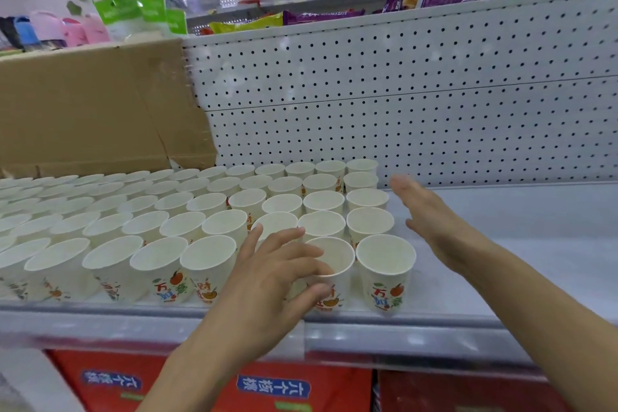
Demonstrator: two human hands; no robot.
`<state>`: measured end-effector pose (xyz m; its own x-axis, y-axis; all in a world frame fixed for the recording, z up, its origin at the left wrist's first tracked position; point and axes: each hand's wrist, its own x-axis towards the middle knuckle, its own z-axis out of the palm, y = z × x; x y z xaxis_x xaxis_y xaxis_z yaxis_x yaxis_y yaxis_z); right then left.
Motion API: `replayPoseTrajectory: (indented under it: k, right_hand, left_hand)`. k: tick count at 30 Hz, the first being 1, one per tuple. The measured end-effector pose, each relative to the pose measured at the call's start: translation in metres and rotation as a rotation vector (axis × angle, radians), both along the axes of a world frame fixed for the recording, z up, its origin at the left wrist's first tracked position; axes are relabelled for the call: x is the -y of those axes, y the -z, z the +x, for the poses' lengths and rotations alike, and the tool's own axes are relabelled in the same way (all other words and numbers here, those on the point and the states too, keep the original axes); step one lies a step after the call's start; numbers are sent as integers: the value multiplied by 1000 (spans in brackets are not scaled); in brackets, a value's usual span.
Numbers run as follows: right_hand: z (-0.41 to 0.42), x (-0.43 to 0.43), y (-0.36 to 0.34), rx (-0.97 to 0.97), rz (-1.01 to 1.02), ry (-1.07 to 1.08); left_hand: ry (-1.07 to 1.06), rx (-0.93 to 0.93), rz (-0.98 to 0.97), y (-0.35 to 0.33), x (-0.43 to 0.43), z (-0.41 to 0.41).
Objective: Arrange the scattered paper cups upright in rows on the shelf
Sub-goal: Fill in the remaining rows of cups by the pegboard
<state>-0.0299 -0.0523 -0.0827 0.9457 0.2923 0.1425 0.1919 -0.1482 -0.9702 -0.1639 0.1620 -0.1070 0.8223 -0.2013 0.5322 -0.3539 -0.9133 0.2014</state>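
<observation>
White pegboard back panel (401,94) spans the rear of the unit, upright, from the centre out to the right edge of the view. Grey shelf (521,244) runs below it; its right portion is bare surface. Brown cardboard box (83,110) stands at the rear left of the shelf, against the panel's left end. Paper cups (174,224) occupy the left and centre of the shelf, all upright with mouths up, set in close rows from the front lip back to the box and panel, neighbouring rims touching or nearly so; white bodies with orange and green print on the front faces. Red cartons (277,388) with blue labels sit on the level beneath. Snack packets (321,15), purple and yellow, lie along the ledge above the panel. Right hand (431,214) is held flat with fingers straight and together, palm turned toward the right-hand column of cups, just beside it over bare shelf; it is blurred and contact cannot be told; it grips nothing. Left hand (277,274) grips a cup (337,254) in the front row, fingers curled over its near rim, thumb on its printed front. This cup stands upright, second from the right end, just beside the end cup (384,271).
</observation>
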Motion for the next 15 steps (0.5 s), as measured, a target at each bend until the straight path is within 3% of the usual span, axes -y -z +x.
replayPoseTrajectory:
  k: [5, 10, 15]
  right_hand:
    - [-42, 32, -11, 383, -176, -62]
    - [-63, 36, 2, 906, -542, -45]
    - [-57, 27, 12, 964, -654, -75]
  left_hand:
    - [15, 26, -12, 0, 0, -2]
    - [30, 56, -17, -1, 2, 0]
    - [40, 73, -26, -3, 4, 1]
